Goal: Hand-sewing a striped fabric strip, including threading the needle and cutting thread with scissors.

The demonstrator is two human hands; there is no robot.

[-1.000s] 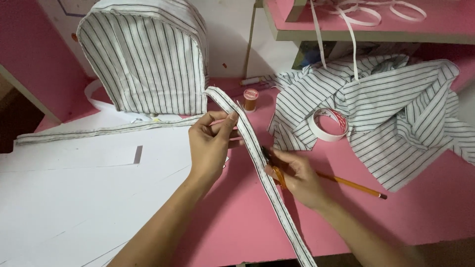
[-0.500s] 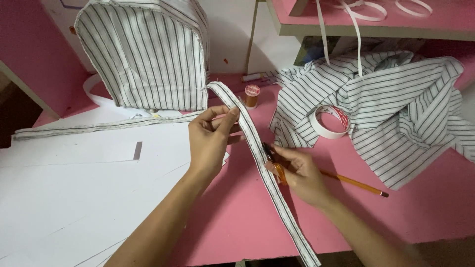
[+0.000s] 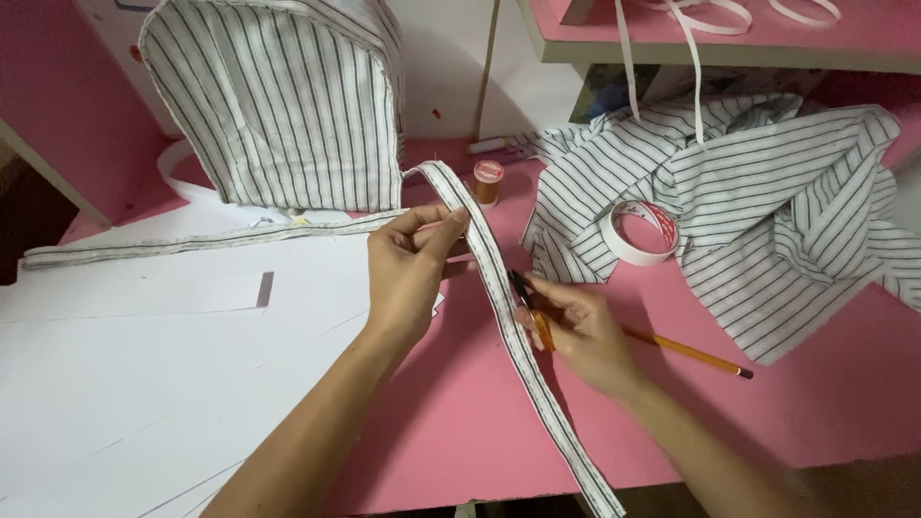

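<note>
Our left hand (image 3: pixel 408 273) pinches the striped strip (image 3: pixel 499 297); right hand (image 3: pixel 576 326), fingers curled, grips a pen (image 3: pixel 530 305) against it. Little changed since earlier.

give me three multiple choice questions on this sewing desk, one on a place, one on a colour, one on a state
1. Where does the roll of tape lie?
A. on the striped cloth
B. on the white paper
C. on the shelf

2. What colour is the desk?
A. green
B. pink
C. grey

3. What is the left hand doing?
A. resting flat on the paper
B. holding the thread spool
C. pinching the striped strip

Key:
1 A, the roll sits on the edge of the striped cloth.
2 B, the bare top is pink.
3 C, its fingers grip the striped strip, while the right hand holds a pen against it.
</note>
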